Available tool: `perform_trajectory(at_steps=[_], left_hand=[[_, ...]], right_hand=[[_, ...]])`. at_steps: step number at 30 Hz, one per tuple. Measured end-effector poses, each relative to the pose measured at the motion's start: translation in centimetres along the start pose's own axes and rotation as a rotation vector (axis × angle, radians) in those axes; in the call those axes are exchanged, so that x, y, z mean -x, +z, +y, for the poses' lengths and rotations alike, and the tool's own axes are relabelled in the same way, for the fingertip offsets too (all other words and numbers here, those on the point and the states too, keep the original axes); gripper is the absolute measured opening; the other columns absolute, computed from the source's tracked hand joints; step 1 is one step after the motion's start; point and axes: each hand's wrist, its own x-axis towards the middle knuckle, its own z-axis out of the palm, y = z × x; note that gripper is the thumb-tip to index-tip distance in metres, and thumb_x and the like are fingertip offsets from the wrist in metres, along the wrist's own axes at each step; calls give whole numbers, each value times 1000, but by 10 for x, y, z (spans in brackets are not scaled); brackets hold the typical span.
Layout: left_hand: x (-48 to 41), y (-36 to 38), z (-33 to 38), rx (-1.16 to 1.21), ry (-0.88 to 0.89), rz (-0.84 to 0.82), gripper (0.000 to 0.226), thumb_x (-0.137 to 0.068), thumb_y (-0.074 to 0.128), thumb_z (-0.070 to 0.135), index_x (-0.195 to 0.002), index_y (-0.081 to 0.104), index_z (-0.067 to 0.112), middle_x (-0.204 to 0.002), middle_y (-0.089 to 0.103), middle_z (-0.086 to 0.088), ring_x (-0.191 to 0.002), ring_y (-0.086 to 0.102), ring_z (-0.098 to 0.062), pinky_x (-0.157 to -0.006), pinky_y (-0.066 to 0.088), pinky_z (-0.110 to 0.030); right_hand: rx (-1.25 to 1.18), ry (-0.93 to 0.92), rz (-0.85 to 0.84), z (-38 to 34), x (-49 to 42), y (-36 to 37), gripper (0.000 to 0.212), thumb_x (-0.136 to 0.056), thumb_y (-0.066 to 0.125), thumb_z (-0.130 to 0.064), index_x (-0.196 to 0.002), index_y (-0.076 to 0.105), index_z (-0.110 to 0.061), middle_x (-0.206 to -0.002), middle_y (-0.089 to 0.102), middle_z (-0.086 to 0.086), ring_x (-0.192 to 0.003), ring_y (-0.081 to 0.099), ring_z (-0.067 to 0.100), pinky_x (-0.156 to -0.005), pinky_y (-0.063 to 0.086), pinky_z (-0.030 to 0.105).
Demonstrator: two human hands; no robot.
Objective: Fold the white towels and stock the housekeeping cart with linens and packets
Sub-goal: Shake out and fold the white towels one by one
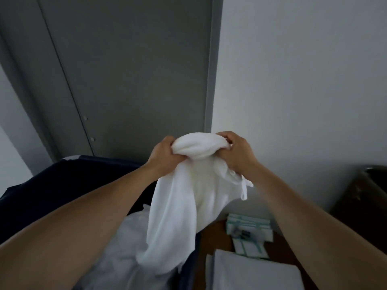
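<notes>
Both clamped on white towel (188, 197), left hand (165, 154), right hand (237, 152), hamper (62, 185) perhaps below

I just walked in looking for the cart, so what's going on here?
A person holds a white towel up in front of a grey door, left hand and right hand each with a grip on its bunched top edge. The rest hangs unfolded over a dark bag with more white linen in it. To the right, packets and a folded white cloth lie on a wooden top.
</notes>
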Motion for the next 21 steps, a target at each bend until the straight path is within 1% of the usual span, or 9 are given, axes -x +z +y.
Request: perform_trajectory(at_steps=[2, 5, 7, 9, 11, 14, 17, 19, 21], left_hand=[[-2, 3, 40, 85, 13, 38, 29, -82, 73, 22, -96, 51, 9, -87, 58, 0, -75, 53, -17, -62, 46, -35], [-6, 7, 99, 187, 47, 85, 22, -83, 68, 24, -87, 48, 18, -82, 55, 3, -70, 51, -13, -54, 37, -26], [-9, 7, 139, 277, 73, 109, 22, -83, 67, 28, -91, 48, 21, -86, 56, 3, -73, 53, -12, -53, 37, -25], [-11, 8, 178, 361, 121, 111, 27, -81, 68, 30, -98, 50, 20, -90, 57, 4, -76, 55, -11, -53, 37, -26], [-11, 9, 212, 434, 176, 116, 34, -79, 69, 33, -103, 52, 17, -92, 58, 5, -76, 56, -9, -53, 39, -24], [-3, 9, 248, 516, 215, 94, 35, -78, 69, 34, -103, 49, 20, -93, 57, 7, -77, 56, -8, -53, 40, -23], [5, 14, 250, 577, 189, 90, 35, -77, 63, 33, -108, 58, 16, -92, 65, 2, -77, 62, -13, -53, 42, -25], [21, 30, 243, 556, 208, 26, 25, -79, 57, 29, -102, 65, 23, -85, 70, 5, -75, 66, -13, -51, 44, -23], [42, 56, 234, 474, 208, -47, 27, -84, 51, 31, -107, 64, 27, -88, 70, 7, -77, 66, -14, -51, 44, -24]], right_hand=[[33, 120, -86, -1, 14, -37, 43, -79, 80, -31, -117, 60, -35, -99, 65, -12, -90, 62, 10, -70, 46, 22], [67, 217, -90, -2, 39, -87, 29, -77, 83, -33, -102, 70, -27, -95, 69, -6, -89, 67, 15, -68, 50, 27], [18, 218, 114, -9, 52, -119, 17, -80, 81, -36, -83, 71, -22, -80, 67, -3, -76, 63, 19, -64, 46, 30], [-42, 168, 378, -22, 63, -150, 27, -78, 80, -41, -65, 65, -22, -60, 57, -7, -62, 53, 19, -56, 40, 31], [-35, 118, 545, -41, 71, -177, 26, -73, 79, -46, -59, 64, -31, -49, 53, -13, -56, 51, 18, -53, 41, 34], [89, 104, 616, -61, 88, -209, 24, -71, 76, -56, -65, 64, -35, -60, 61, -11, -61, 58, 20, -58, 48, 37], [242, 177, 578, -56, 103, -230, 32, -82, 73, -41, -63, 56, -22, -62, 54, -3, -61, 52, 21, -54, 40, 31], [164, 193, 672, -48, 117, -240, 37, -86, 65, -21, -54, 47, -18, -53, 43, -4, -54, 41, 17, -48, 28, 28], [150, 187, 709, -42, 129, -245, 35, -86, 52, -5, -55, 41, -15, -52, 37, -3, -52, 33, 14, -48, 22, 27]])
